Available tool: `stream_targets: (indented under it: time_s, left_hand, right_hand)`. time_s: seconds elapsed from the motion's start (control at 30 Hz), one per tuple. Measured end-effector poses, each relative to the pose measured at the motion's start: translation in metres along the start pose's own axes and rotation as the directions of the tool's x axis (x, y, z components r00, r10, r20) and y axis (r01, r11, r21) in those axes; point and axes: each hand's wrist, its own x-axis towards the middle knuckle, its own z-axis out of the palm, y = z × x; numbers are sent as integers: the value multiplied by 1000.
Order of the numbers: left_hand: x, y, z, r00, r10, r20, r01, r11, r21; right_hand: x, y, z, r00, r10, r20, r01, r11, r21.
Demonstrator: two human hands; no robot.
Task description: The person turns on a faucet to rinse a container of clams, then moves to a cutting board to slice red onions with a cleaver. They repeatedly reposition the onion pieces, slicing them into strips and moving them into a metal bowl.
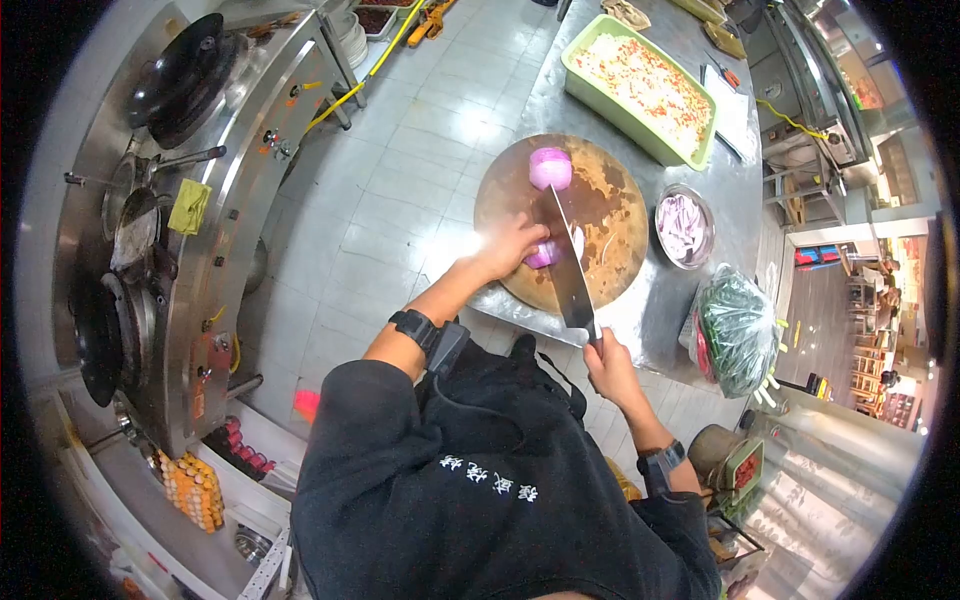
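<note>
My right hand [610, 368] is wrapped round the handle of a cleaver [568, 265], its broad blade pointing away from me over a round wooden chopping board [622, 215]. With fingers bent, my left hand [512, 245] presses a piece of purple onion [543, 254] onto the board, just left of the blade. Another purple onion piece [550, 168] sits at the far side of the board, close to the blade's tip. Thin onion scraps lie right of the blade. Sliced onion fills a metal bowl [684, 226] beside the board.
A green tub [600, 95] of chopped white and red food stands at the back of the steel table [655, 300]. A plastic bag of greens [740, 325] rests at the right corner. Stoves with black woks [180, 75] line the left, across the tiled floor.
</note>
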Motion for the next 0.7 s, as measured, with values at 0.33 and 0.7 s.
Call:
stream_targets:
  time_s: [0.33, 0.7]
  left_hand:
    - [-5, -1, 0, 999, 21, -50, -23, 999, -47]
    - [-9, -5, 7, 989, 49, -138, -58, 996, -65]
  right_hand:
    - [4, 4, 0, 997, 53, 58, -57, 995, 82]
    - [2, -17, -11, 1000, 8, 26, -9, 1000, 30]
